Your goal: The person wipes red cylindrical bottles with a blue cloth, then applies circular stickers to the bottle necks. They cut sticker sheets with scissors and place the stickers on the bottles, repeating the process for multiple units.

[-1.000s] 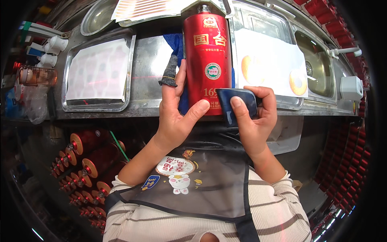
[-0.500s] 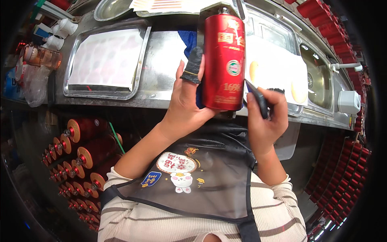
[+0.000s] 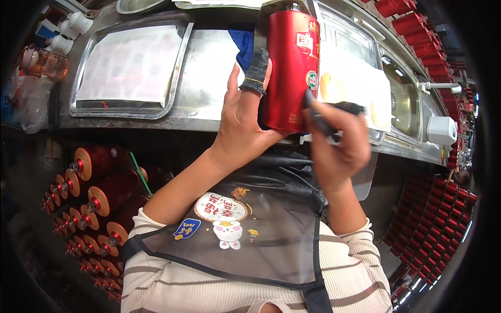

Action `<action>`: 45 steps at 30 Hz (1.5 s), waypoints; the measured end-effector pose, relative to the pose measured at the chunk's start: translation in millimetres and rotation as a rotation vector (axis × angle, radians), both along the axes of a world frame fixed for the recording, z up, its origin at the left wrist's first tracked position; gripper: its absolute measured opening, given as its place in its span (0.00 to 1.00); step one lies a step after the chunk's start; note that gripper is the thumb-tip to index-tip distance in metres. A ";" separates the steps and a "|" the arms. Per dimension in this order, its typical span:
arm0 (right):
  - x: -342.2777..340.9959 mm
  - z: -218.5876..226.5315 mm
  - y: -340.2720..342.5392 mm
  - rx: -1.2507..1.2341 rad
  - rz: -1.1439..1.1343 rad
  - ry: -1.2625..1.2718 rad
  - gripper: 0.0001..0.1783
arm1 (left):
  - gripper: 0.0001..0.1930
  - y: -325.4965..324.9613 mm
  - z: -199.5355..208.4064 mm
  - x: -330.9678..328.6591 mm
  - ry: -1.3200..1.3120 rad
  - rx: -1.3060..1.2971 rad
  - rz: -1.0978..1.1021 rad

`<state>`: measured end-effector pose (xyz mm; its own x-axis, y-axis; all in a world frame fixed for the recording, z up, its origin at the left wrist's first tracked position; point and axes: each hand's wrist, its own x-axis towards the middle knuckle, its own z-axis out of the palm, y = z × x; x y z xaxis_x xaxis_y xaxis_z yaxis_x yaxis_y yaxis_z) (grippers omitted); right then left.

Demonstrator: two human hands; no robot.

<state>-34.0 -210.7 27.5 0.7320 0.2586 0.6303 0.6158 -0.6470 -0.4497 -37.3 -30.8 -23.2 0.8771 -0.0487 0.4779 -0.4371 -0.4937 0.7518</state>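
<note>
A glossy red cylindrical bottle (image 3: 284, 78) with gold print and a round green-and-white mark lies at the counter's front edge. My left hand (image 3: 242, 117) grips its left side and lower end. A black finger cot (image 3: 254, 75) with a thin yellow band covers one of its fingers. My right hand (image 3: 342, 138) is closed around a dark slim hand tool (image 3: 319, 119), blurred by motion. The tool's tip meets the bottle's right side, just below the green mark. Dark fabric wraps a finger of this hand too.
A metal tray (image 3: 175, 78) with a printed sheet (image 3: 130, 65) lies left; white sheets (image 3: 360, 88) lie right, before a sink (image 3: 407, 99). A white jug (image 3: 441, 130) stands near the sink. Racks of red cylinders (image 3: 102, 201) fill the space below left, with more (image 3: 433, 219) at right.
The bottle has turned, its printing shifting to the right. My right hand has moved left and slightly up, bringing the tool across the bottle's right side. The whole view has shifted slightly.
</note>
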 end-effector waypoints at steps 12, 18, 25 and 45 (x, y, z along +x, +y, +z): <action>0.9 31.7 -4.1 -0.029 0.452 0.272 0.23 | 0.55 -0.6 -5.2 2.9 0.058 -0.076 -0.010; 139.1 39.1 8.2 0.021 0.299 0.247 0.09 | 0.55 -3.6 -1.3 3.4 -0.025 -0.023 0.002; 88.3 12.3 -18.0 -0.257 0.496 -0.156 0.15 | 0.54 3.6 -2.7 -0.8 0.064 0.029 -0.049; 131.4 -3.4 -8.2 0.606 0.063 0.270 0.08 | 0.52 12.6 -12.8 0.1 0.233 0.142 -0.145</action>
